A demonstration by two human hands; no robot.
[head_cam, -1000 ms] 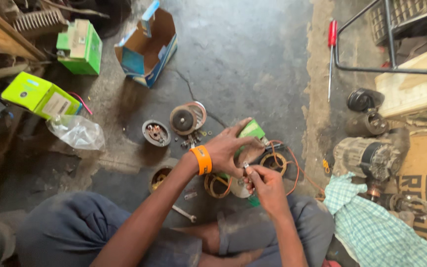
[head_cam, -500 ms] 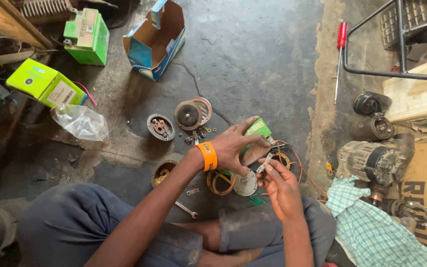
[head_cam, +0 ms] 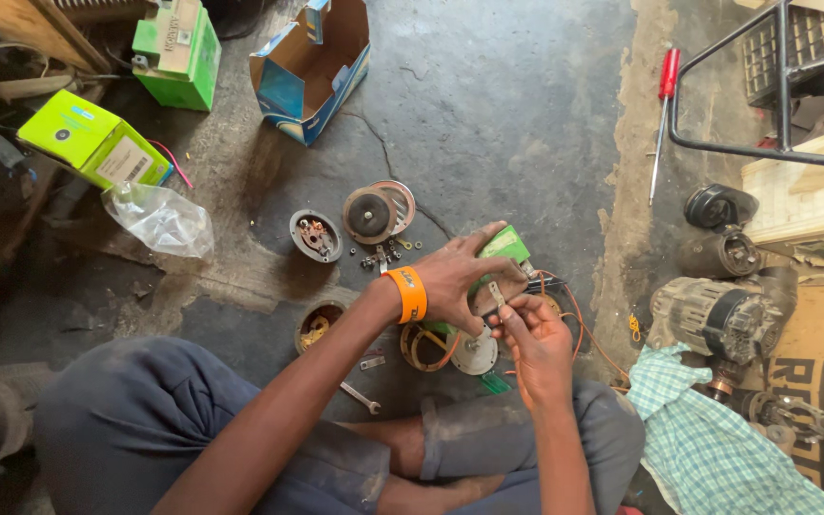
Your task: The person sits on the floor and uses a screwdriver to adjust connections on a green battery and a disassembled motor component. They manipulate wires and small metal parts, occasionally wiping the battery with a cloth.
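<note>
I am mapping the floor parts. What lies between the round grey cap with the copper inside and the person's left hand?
In the head view, between the round grey cap and the left hand lie a dark disc leaning on a ring and some small loose screws on the concrete.

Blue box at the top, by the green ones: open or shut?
Open. The blue box lies on the floor with its flaps spread and its brown inside showing; whether anything is inside, I cannot tell.

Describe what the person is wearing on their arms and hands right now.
Both arms are bare, with no sleeves in view, and neither hand has a glove. The left hand has an orange band around its wrist. The right hand shows no ring, watch or band.
</note>
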